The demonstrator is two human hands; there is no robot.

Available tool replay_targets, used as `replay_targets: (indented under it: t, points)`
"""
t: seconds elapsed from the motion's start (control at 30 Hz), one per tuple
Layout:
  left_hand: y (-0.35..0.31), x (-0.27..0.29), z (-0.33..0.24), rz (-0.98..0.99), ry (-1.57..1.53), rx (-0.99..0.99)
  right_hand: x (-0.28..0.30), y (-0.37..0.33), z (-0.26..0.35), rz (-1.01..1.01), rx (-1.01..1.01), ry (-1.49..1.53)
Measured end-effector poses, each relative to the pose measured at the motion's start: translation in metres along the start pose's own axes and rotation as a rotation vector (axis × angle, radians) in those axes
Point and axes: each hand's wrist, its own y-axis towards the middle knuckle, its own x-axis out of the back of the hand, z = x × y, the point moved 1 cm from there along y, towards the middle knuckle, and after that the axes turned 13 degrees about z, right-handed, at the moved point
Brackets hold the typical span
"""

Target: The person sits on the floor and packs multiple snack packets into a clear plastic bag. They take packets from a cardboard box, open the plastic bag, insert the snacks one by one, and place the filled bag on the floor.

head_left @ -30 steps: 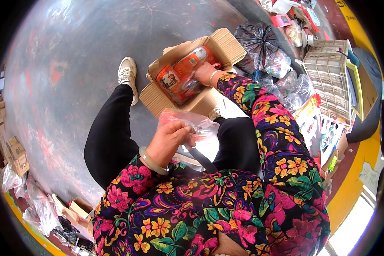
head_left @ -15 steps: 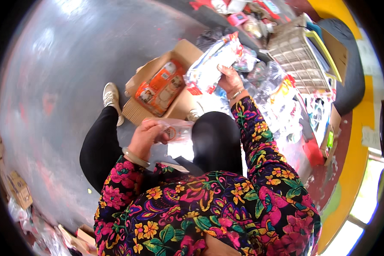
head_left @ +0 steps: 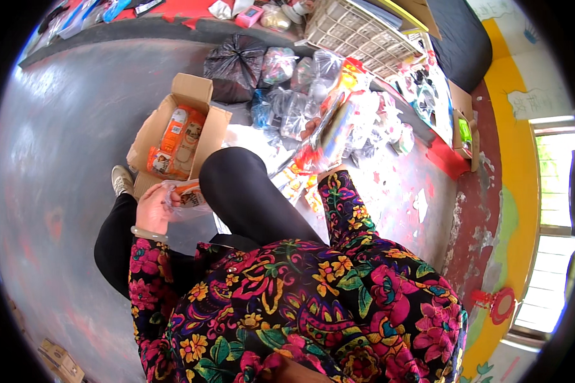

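My left hand (head_left: 152, 209) is closed on the edge of a clear plastic bag (head_left: 195, 203) with an orange print, held beside my bent knee. My right hand (head_left: 310, 128), partly hidden, grips a stack of printed plastic bags (head_left: 336, 133) tilted nearly on edge. The stack hangs over a heap of clear bags on the right. In front of my left hand stands an open cardboard box (head_left: 220, 124). Inside it lie orange-and-white printed packages (head_left: 179, 140).
A black plastic bag (head_left: 236, 60) and several stuffed clear bags (head_left: 294, 108) lie beyond my knee. Further back, a wicker-look basket (head_left: 358, 35) stands on a raised red ledge. A small carton (head_left: 464, 131) sits by the wall at right. Another carton (head_left: 61, 360) lies at lower left.
The view has swung to the right. My right hand has turned the bag stack from facing me to nearly edge-on, over the heap. The left hand still holds the clear bag.
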Motion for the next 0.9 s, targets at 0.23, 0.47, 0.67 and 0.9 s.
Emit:
replay_targets:
  t: [0.23,0.47,0.67,0.9]
  points:
    - [0.0,-0.014,0.003,-0.067,0.026,-0.026,0.036,0.005,0.01,0.068,-0.15,0.236]
    - [0.0,-0.006,0.001,-0.01,0.038,-0.039,0.09,-0.002,0.022,-0.083,-0.13,-0.01]
    - [0.003,-0.004,0.012,-0.026,-0.02,-0.016,0.194,-0.088,0.019,-0.627,-0.389,-0.276]
    - [-0.005,-0.011,0.006,-0.051,-0.035,-0.016,0.225,-0.129,-0.039,-0.765,-0.727,-0.195]
